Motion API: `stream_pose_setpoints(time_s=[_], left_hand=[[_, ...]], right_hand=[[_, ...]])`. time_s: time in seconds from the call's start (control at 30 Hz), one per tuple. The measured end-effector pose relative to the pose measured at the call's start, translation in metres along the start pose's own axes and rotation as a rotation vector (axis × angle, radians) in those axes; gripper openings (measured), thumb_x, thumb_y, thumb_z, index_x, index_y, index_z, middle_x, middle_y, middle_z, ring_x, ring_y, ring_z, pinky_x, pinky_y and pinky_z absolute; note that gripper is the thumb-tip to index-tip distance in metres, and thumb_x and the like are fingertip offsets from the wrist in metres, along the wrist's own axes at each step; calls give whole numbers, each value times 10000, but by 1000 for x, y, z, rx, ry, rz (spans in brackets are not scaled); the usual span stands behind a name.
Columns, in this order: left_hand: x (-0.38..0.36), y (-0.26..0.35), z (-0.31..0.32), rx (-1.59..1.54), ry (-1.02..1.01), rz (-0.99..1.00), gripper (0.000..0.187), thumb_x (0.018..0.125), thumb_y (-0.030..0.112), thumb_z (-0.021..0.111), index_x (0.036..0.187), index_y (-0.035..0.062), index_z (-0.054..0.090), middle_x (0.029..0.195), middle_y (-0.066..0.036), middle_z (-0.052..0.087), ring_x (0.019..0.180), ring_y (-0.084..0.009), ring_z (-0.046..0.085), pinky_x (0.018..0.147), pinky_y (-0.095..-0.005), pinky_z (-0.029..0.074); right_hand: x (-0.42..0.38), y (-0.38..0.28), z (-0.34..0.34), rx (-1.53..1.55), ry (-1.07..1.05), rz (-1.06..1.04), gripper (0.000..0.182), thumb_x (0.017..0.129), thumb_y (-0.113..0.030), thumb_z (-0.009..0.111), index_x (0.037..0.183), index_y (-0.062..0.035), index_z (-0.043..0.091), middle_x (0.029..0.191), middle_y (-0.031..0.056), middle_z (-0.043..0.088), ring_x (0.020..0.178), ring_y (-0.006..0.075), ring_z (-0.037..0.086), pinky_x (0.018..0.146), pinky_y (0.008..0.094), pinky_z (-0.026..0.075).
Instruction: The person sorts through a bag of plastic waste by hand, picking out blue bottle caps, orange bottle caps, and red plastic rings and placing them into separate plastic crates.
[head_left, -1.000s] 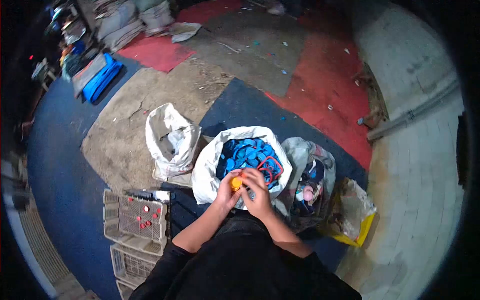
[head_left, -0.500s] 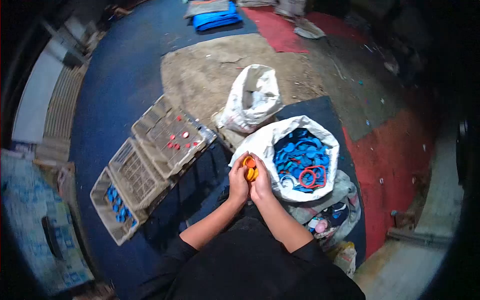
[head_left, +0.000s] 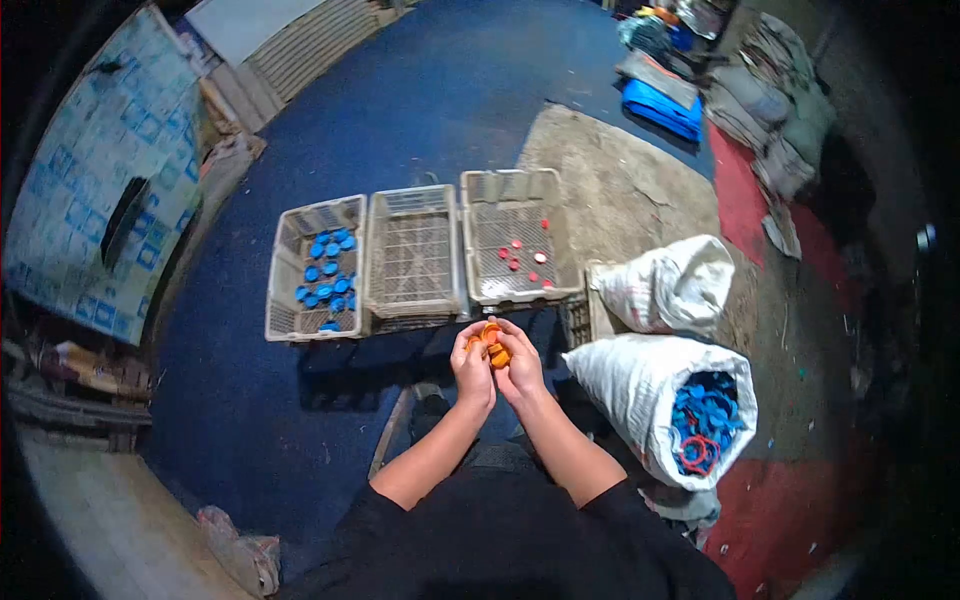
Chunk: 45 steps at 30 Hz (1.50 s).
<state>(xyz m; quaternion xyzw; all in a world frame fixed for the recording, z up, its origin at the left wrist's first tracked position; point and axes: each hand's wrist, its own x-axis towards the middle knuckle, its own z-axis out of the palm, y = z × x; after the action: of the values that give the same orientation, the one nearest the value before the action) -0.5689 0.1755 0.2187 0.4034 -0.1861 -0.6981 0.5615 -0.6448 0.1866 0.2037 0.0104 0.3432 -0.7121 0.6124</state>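
Left-hand grip (head_left: 472, 370), right-hand grip (head_left: 522, 368), orange caps (head_left: 500, 357), variously tilted

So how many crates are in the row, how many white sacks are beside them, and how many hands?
Crates: 3
White sacks: 2
Left hand, round orange caps: 1
Right hand, round them too: 1
Total, not counting caps: 7

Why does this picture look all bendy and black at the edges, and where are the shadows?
Head view: dark corners and a bowed scene, probably from a very wide lens; head view: a dark shadow on the blue floor just below the crates; head view: the orange caps are bright, but too soft for fine detail.
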Motion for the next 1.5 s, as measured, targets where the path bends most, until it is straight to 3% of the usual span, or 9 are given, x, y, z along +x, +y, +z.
stream_pose_setpoints(time_s=[0.6, 0.87, 1.0, 1.03, 1.07, 1.17, 1.27, 1.33, 1.5], left_hand=[[191, 131, -142, 170, 118, -36, 255, 960, 51, 715, 1192, -16, 633, 1131, -81, 660, 1009, -148, 654, 913, -284, 548], [249, 145, -123, -127, 299, -131, 158, 1013, 214, 654, 1023, 63, 610, 1060, -54, 650, 971, -155, 640, 911, -332, 528], [287, 160, -115, -231, 309, -63, 717, 1006, 542, 547, 1503, 38, 427, 1598, -161, 371, 1528, -251, 280, 1251, -467, 174], [303, 154, -138, -177, 227, -185, 948, 954, 710, 468, 1649, 127, 191, 1730, -140, 63, 1602, -257, -46, 1247, -547, -84], [306, 159, -143, -126, 235, -205, 953, 928, 762, 446, 1655, 199, 197, 1735, -145, 40, 1602, -285, -74, 1215, -620, -125], [301, 180, -178, -160, 125, -499, 948, 945, 726, 466, 1659, 174, 176, 1737, -149, 8, 1604, -307, -82, 1239, -593, -86], [273, 190, -206, 28, -61, -460, 715, 1022, 545, 501, 1568, 95, 398, 1658, -167, 330, 1561, -302, 252, 1263, -518, 175], [256, 189, -235, -74, -58, -563, 652, 1045, 482, 493, 1535, 58, 427, 1580, -160, 449, 1477, -289, 400, 1216, -478, 309], [212, 167, -303, 30, 69, -718, 539, 1077, 405, 428, 1464, 37, 498, 1459, -142, 599, 1348, -273, 573, 1126, -435, 456]], right_hand=[[138, 195, 142, -513, 153, -7, 273, 1027, -79, 573, 1257, 52, 640, 1148, 151, 673, 993, 215, 684, 866, 325, 579], [194, 183, 167, 43, 258, 162, 361, 1032, -257, 569, 1301, -16, 559, 1211, 148, 639, 1180, 332, 602, 1074, 486, 479], [227, 163, 189, -74, 329, 125, 736, 988, -509, 566, 1556, -76, 387, 1438, 179, 496, 1283, 363, 525, 1178, 532, 350], [236, 157, 180, -196, 348, 174, 841, 964, -573, 560, 1617, -108, 305, 1616, 182, 323, 1422, 360, 412, 1219, 543, 257], [236, 149, 177, -268, 330, 184, 841, 963, -571, 564, 1617, -111, 303, 1633, 177, 299, 1438, 357, 391, 1223, 548, 238], [230, 127, 162, -372, 320, 244, 842, 948, -553, 604, 1608, -108, 330, 1650, 150, 298, 1468, 324, 347, 1245, 539, 163], [198, 113, 101, -517, 194, 150, 697, 958, -496, 632, 1507, -92, 489, 1521, 132, 487, 1391, 296, 434, 1224, 486, 229], [162, 100, 66, -533, 274, 260, 462, 1000, -391, 619, 1353, -93, 610, 1317, 64, 661, 1275, 199, 562, 1074, 391, 398], [40, 81, -41, -591, 509, 313, 350, 998, -347, 639, 1238, -95, 674, 1125, 43, 735, 1023, 174, 683, 857, 345, 484]])
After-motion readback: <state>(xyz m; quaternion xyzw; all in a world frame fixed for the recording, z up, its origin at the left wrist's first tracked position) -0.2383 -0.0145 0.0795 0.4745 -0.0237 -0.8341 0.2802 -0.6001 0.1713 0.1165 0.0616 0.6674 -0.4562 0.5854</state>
